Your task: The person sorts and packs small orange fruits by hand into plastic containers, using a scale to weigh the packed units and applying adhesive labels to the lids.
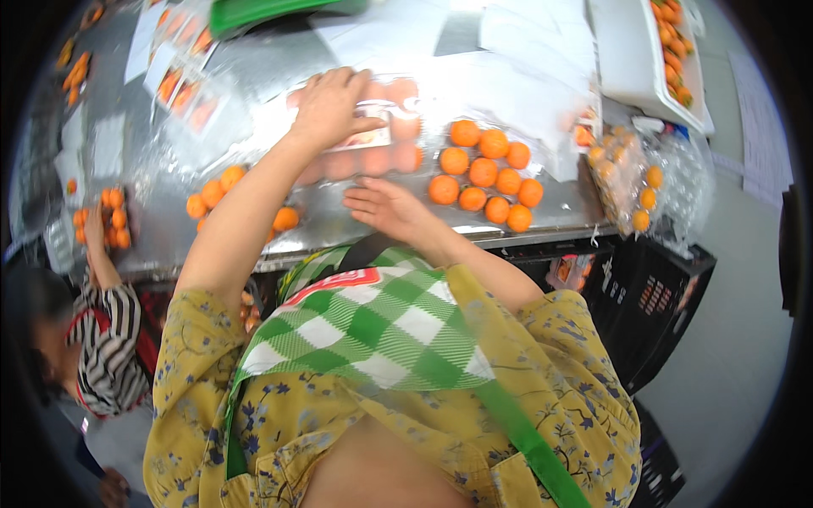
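Observation:
My left hand (333,108) lies palm down, fingers spread, on the top of a clear plastic clamshell pack of orange citrus fruit (375,160) that carries a printed label (375,136). Just below the pack's near edge is my right hand (390,209), palm turned partly up and fingers loosely apart, with nothing in it. Right of the pack sits a group of orange citrus fruits (483,172) in what looks like a clear tray. More loose-looking oranges (213,192) lie beside my left forearm, which hides some of them.
A metal worktable (546,219) holds label sheets (181,95), papers (533,32) and a green tray (273,13). At right stand a white fruit box (625,70), a plastic bag of fruit (613,178) and black crates (648,305). A co-worker (105,343) handles oranges at far left.

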A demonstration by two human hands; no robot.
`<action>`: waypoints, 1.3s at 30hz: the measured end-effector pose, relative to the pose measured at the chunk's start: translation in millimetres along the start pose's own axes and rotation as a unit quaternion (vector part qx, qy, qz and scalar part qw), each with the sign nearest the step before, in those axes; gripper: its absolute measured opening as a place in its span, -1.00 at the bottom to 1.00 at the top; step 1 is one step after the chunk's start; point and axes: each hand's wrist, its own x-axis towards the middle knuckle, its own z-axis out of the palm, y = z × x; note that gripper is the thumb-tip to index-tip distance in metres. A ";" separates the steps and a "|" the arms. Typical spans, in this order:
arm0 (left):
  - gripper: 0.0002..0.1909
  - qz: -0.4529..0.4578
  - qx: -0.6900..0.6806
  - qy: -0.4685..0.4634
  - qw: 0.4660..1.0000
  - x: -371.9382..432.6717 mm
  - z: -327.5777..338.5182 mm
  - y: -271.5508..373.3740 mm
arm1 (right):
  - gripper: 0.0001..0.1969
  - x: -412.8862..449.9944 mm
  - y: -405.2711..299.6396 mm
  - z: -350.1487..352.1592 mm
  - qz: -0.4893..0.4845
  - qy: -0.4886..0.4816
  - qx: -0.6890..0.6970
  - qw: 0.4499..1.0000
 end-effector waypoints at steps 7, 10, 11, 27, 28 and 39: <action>-0.36 -0.065 -0.006 -0.060 0.996 15.7 -20.6 -8.3 | -0.59 -4.2 -0.3 22.0 -0.023 0.020 -0.073 0.997; -0.40 -0.067 -0.019 -0.021 0.997 11.1 -41.8 -11.0 | -0.61 -44.3 -8.5 45.7 -0.121 0.052 -0.125 0.983; -0.45 -0.091 -0.053 0.008 0.994 4.8 -45.8 -23.0 | -0.63 -45.9 -7.8 48.1 -0.167 0.023 -0.125 0.978; -0.33 -0.032 -0.436 -0.112 0.892 -33.9 -65.8 172.3 | -0.54 -220.3 18.2 1.8 -0.476 0.061 0.023 0.877; -0.24 0.006 -0.429 -0.125 0.895 -35.4 -49.2 181.1 | -0.55 -241.5 24.6 -6.8 -0.458 0.109 0.019 0.882; 0.01 -0.033 -0.520 -0.272 0.809 -55.2 -20.3 166.6 | -0.54 -206.4 74.7 -17.9 -0.477 0.126 0.066 0.867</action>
